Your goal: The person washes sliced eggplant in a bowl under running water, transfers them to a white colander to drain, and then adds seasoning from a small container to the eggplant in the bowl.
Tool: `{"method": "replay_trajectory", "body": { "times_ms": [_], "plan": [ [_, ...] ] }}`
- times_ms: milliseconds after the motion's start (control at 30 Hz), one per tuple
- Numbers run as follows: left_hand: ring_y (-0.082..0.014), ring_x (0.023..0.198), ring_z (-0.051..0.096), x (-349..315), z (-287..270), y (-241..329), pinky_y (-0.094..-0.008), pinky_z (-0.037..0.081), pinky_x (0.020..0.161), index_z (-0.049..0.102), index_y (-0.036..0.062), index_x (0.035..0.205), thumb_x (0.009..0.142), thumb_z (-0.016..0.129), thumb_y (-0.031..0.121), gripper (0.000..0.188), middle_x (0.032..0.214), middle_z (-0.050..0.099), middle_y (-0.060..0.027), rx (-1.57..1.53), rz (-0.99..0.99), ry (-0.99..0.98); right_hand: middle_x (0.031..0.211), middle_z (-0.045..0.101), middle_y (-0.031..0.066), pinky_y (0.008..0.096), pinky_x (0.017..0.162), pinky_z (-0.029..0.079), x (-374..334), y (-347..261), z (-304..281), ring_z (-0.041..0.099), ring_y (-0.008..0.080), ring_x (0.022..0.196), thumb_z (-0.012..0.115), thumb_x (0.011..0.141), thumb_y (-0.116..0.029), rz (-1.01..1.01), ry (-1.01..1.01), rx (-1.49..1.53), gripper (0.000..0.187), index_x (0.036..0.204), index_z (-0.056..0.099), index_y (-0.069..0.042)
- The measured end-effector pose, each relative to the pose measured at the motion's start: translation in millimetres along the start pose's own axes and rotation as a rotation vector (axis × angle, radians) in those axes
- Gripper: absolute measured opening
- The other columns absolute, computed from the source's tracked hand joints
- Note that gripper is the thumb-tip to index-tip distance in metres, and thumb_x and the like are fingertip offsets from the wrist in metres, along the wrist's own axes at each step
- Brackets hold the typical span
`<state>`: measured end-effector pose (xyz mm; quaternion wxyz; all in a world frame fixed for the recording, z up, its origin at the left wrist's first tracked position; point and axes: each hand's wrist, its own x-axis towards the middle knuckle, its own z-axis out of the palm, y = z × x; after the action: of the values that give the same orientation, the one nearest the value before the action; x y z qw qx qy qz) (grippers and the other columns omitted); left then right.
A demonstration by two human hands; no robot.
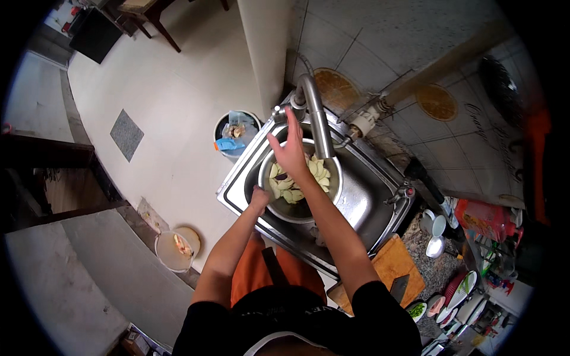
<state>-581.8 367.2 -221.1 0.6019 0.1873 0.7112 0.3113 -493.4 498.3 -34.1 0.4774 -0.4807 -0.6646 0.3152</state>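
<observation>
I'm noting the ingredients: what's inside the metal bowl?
Pale slices lie in the bowl. The right hand and forearm hide part of it; anything beneath the slices is covered.

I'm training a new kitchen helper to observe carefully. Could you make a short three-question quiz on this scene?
1. Where does the metal bowl sit?
A) On the floor
B) On a stool
C) In the sink

2. True or false: the right hand, near the faucet, is clenched into a fist.

3. Fill in: the ____ hand is at the bowl's rim, on the side nearer the trash bin.

Key:
1. C
2. False; its fingers are extended.
3. Left
</observation>
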Motion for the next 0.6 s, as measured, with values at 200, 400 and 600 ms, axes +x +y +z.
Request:
{"method": "replay_trajectory", "body": {
  "times_ms": [200, 400, 600],
  "plan": [
    [-0.0321, 0.089, 0.050, -32.1, 8.4, 29.2, -0.0361, 0.039, 0.081, 0.035, -0.0020, 0.116, 0.074, 0.052, 0.012, 0.047, 0.102, 0.049, -0.0208, 0.452, 0.454, 0.240, 0.128, 0.033, 0.0155, 0.0386, 0.098, 0.022, 15.6, 23.8, 21.6, 0.029, 0.0319, 0.117, 0.058, 0.073, -0.014, 0.005, -0.164, -0.325, 0.061, 0.126, 0.029, -0.005],
    [-0.0160, 0.087, 0.052, -24.5, 10.6, 24.0, -0.0230, 0.039, 0.076, 0.038, 0.0034, 0.115, 0.083, 0.048, 0.015, 0.036, 0.095, 0.053, -0.0035, -0.475, -0.042, -0.210, 0.129, 0.030, 0.0190, 0.0455, 0.097, 0.019, -69.4, 52.4, 7.1, 0.027, 0.0339, 0.118, 0.058, 0.074, -0.021, 0.064, -0.206, -0.463, 0.061, 0.128, 0.031, -0.012],
    [-0.0221, 0.109, 0.040, -10.5, 35.6, 64.0, -0.0371, 0.034, 0.089, 0.028, 0.0157, 0.127, 0.082, 0.041, 0.050, 0.058, 0.124, 0.037, -0.0076, -0.482, -0.466, -0.193, 0.133, 0.016, 0.0266, 0.0544, 0.093, 0.019, -109.9, 122.2, -18.9, 0.021, 0.0473, 0.117, 0.070, 0.060, -0.039, 0.698, -0.239, -0.783, 0.083, 0.130, 0.026, -0.028]
  ]
}}
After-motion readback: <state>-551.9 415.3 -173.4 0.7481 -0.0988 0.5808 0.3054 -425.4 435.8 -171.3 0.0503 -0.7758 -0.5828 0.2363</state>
